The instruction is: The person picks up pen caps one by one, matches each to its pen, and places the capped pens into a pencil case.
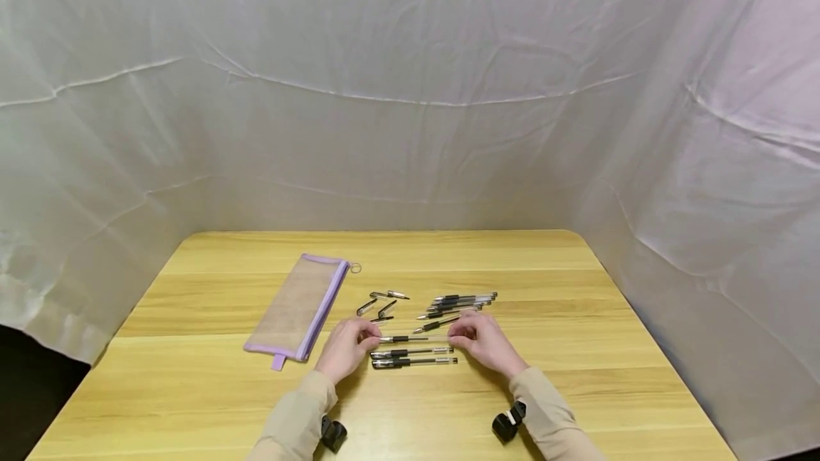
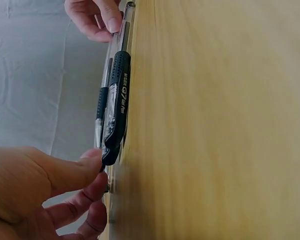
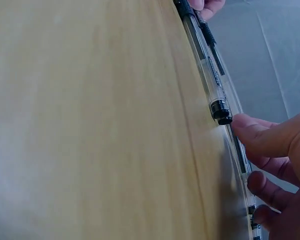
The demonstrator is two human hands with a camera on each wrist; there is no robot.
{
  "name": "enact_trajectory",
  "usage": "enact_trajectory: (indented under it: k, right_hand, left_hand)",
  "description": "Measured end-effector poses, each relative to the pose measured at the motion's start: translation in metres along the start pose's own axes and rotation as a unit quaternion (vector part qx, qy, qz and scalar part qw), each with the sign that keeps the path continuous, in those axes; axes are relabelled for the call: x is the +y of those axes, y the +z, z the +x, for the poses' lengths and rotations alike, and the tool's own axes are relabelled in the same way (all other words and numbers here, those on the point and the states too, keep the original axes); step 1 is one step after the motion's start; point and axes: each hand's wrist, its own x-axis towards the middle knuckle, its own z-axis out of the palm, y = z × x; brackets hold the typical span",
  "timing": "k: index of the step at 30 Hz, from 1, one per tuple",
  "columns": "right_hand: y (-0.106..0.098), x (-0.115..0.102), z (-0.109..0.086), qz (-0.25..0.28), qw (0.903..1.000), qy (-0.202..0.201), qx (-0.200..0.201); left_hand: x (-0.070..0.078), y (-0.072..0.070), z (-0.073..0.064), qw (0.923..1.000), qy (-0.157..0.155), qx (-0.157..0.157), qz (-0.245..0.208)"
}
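Note:
Between the two hands lies a clear gel pen point(image 1: 401, 338) with a black rubber grip, level above the table. My left hand point(image 1: 349, 347) pinches its front end between thumb and fingers; the fingertips hide the point there. At the clear rear end, my right hand point(image 1: 483, 341) holds the pen with thumb and fingertips. Closer to me, two capped gel pens point(image 1: 416, 361) lie side by side, and their black caps and clips show in the left wrist view point(image 2: 121, 100). Several uncapped pens point(image 1: 458, 302) lie beyond my right hand. Several loose pen caps point(image 1: 387, 309) are scattered beyond the left hand.
A mesh pencil case point(image 1: 291, 304) with purple trim and a zip lies flat to the left of my left hand. The wooden table point(image 1: 544, 404) ends at a pale fabric curtain point(image 1: 397, 155) at the back and sides.

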Motion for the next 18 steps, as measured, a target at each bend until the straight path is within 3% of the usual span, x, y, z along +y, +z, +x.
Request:
enact_trajectory:
  k: [11,18]
  right_hand:
    - [0.0011,0.0016,0.0017,0.000,0.9999,0.005,-0.014]
    - [-0.0010,0.0009,0.0011,0.010,0.9994,0.022,-0.023]
  left_hand:
    - [-0.0005,0.0008,0.0000,0.9995,-0.004,-0.001,0.031]
    - [0.0002,-0.0004,-0.0006,0.9996,-0.005,-0.002,0.027]
